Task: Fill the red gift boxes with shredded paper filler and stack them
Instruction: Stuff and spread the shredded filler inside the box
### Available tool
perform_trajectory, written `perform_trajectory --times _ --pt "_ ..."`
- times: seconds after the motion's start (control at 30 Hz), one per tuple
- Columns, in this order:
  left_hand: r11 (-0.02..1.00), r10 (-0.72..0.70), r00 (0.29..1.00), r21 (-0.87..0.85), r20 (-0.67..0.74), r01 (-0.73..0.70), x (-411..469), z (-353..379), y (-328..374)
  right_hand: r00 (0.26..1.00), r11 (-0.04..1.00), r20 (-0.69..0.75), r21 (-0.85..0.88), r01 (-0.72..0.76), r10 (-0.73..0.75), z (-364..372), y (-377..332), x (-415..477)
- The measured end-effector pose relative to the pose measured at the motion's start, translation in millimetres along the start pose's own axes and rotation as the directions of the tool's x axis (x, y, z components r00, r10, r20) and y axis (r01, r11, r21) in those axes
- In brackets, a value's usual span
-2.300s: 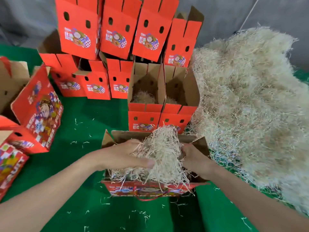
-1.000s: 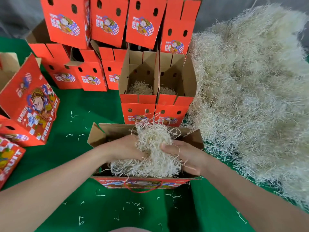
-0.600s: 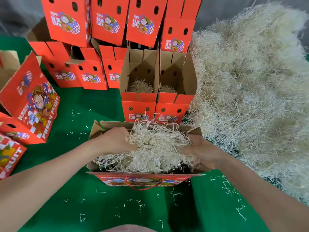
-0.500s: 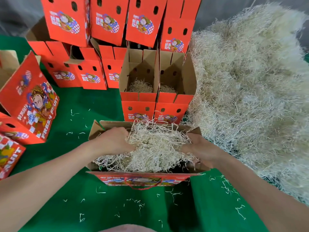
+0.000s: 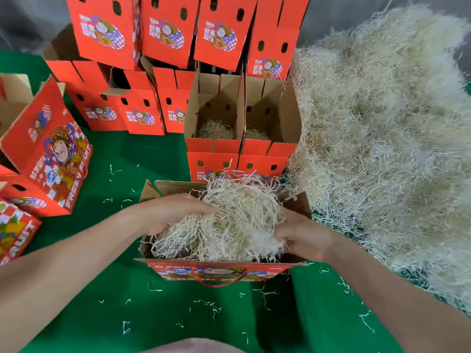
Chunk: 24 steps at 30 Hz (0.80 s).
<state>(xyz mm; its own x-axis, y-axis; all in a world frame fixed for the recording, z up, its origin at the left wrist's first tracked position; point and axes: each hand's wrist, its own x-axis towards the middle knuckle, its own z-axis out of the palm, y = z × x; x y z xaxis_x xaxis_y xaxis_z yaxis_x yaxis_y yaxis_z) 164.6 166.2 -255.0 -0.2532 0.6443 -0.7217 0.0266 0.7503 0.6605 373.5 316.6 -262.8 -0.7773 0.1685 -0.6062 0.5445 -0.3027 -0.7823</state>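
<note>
An open red gift box (image 5: 219, 272) with a red cord handle stands on the green cloth right in front of me. A wad of pale shredded paper filler (image 5: 237, 220) fills it and heaps above the rim. My left hand (image 5: 175, 212) lies on the left side of the wad, fingers stretched flat and pressing on it. On the right side my right hand (image 5: 303, 235) has its fingers curled into the filler. Two open boxes (image 5: 239, 151) with a little filler in them stand side by side just behind.
A big pile of loose filler (image 5: 382, 138) covers the right side. Stacked red boxes (image 5: 163, 34) rise at the back, in two tiers. More red boxes (image 5: 48, 154) lie at the left edge. Stray shreds dot the green cloth (image 5: 142, 159).
Both hands spread the filler out across the box, then came back inward. My left hand now lies flat over the wad, which stands higher in the middle.
</note>
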Motion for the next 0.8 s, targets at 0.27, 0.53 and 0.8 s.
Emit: perform_trajectory --times 0.27,0.53,0.8 --pt "0.825 0.19 0.964 0.503 0.187 -0.26 13.2 22.0 -3.8 0.972 0.957 -0.208 -0.243 -0.158 0.107 19.2 0.8 25.4" --pt "0.663 0.14 0.968 0.746 -0.209 0.065 15.5 -10.8 -9.4 0.925 0.865 -0.375 -0.446 -0.23 0.053 -24.7 4.3 0.1" --pt "0.665 0.419 0.902 0.711 -0.1 -0.23 17.7 28.0 4.1 0.998 0.941 0.019 -0.335 -0.045 0.054 -10.9 -8.7 3.0"
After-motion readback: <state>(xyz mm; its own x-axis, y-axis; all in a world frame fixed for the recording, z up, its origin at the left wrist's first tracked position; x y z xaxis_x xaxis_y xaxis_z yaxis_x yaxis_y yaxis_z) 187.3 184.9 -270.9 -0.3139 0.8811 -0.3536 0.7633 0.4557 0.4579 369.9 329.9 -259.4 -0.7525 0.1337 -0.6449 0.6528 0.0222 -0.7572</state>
